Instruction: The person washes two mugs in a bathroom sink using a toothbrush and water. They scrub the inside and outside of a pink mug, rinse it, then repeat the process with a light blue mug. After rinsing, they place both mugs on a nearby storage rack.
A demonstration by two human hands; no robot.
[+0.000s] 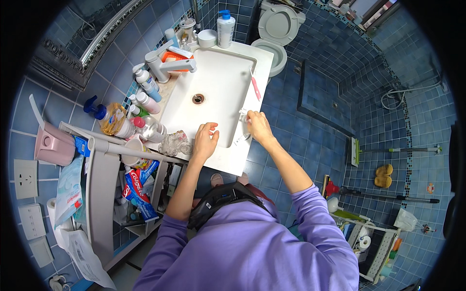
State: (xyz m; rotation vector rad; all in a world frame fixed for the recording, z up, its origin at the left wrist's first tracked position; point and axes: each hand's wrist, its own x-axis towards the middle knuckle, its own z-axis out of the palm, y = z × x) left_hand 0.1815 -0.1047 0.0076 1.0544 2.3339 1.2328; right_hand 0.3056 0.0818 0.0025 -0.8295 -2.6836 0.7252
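Note:
My right hand [257,123] is over the right rim of a white washbasin [218,91], its fingertips at a small whitish item [243,111] too unclear to name; whether it is gripped cannot be told. Under and beside those fingers, a clear object [243,138] lies on the rim. My left hand [206,140] hovers over the basin's near left corner, fingers apart and slightly curled, holding nothing. Close to its left sits a crumpled, patterned plastic bag [176,143]. A pink-handled toothbrush [256,88] rests on the right rim, its head towards the basin's far corner.
Left of the basin stand a grey faucet [164,66], an orange soap dish [169,56] and several bottles [147,80]. A white pump bottle [225,31] and a round white jar [208,38] stand at the far edge. A crowded shelf rack [103,196] is at the left.

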